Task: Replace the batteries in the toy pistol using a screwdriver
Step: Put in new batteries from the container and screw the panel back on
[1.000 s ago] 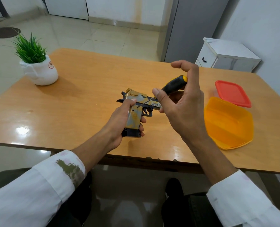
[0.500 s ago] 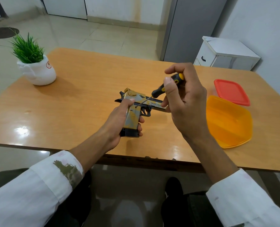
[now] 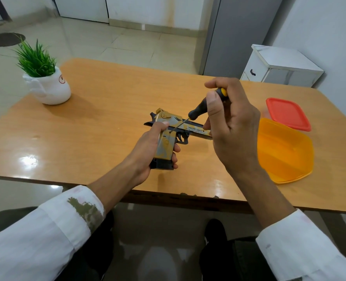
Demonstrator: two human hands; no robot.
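Orange container (image 3: 289, 159) and red lid (image 3: 287, 113) sit beside the right hand (image 3: 232, 128).

Camera: one wide-angle view, worn on the seated person's head.
Facing: forward and down across the glossy orange-brown wooden table (image 3: 107, 118), pale tiled floor (image 3: 117, 43) in the upper left of the frame.
Nearness: close; left hand (image 3: 147, 153) and right hand (image 3: 234, 134) sit mid-frame, white shirt sleeves (image 3: 36, 240) fill the lower corners.
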